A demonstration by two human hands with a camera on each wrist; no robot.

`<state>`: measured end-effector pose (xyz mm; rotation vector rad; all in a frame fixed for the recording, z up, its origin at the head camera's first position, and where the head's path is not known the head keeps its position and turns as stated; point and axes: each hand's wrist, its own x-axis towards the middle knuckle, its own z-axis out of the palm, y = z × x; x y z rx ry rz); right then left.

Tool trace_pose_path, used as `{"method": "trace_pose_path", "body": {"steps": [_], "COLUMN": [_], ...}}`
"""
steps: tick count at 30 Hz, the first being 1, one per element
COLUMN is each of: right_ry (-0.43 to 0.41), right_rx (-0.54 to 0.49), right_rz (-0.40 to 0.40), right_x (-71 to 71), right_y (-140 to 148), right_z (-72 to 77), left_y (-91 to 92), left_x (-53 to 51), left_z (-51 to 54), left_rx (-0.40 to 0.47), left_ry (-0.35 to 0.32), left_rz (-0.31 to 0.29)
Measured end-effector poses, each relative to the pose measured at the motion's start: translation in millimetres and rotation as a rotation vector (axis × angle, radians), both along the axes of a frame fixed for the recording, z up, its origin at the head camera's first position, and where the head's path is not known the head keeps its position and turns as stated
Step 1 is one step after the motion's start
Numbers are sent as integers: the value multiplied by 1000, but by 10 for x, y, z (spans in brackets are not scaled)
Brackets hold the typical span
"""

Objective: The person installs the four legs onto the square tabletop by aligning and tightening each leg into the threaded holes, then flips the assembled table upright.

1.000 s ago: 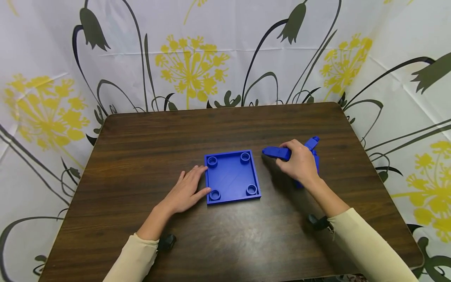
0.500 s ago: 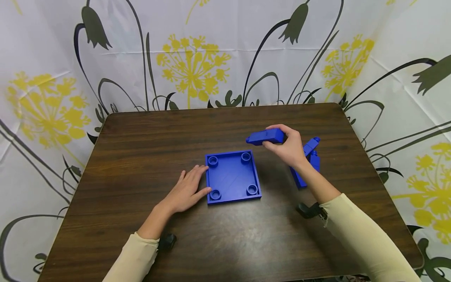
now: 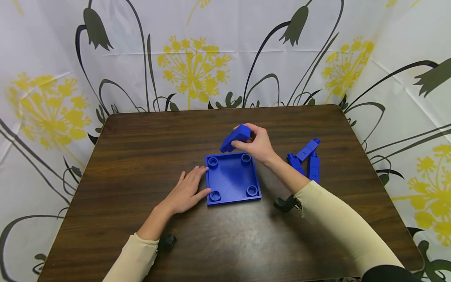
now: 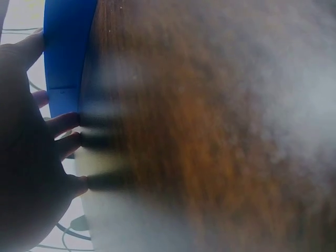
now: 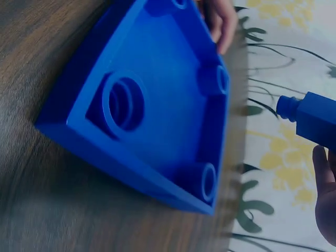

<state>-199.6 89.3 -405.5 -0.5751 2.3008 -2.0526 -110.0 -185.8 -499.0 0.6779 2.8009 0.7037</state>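
A square blue plastic tabletop (image 3: 232, 178) lies underside up, with a raised rim and a round socket in each corner. My left hand (image 3: 188, 190) rests against its left edge, fingers extended and touching the rim. Above the far edge my right hand (image 3: 257, 144) grips a blue table leg (image 3: 237, 137) between thumb and fingers. The leg tilts down to the left. In the right wrist view the leg's threaded end (image 5: 287, 107) points toward the tabletop, apart from the sockets (image 5: 123, 105).
Several more blue pieces lie to the right: one leg (image 3: 308, 149) slanting, another leg (image 3: 313, 167) beside it, and a third leg (image 3: 295, 162) partly behind the right forearm. The brown wooden table (image 3: 148, 145) ends at a patterned curtain (image 3: 197, 51).
My right hand has carried the leg from the pile on the right, leftward to above the tabletop's far edge, tilting its tip downward. The left hand has stayed in place.
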Motion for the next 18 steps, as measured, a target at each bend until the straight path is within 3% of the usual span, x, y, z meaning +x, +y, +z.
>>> {"method": "trace_pose_path", "body": {"steps": [10, 18], "right_ry": [-14, 19], "right_rx": [113, 219], "right_rz": [77, 90], "right_x": [-91, -104], "right_y": [-327, -476], "right_z": [-293, -359], "left_y": [13, 0], "left_x": [0, 2], "left_z": [28, 19], "left_rx": [17, 6], "left_ry": [-11, -28], "left_rz": [-10, 0]}}
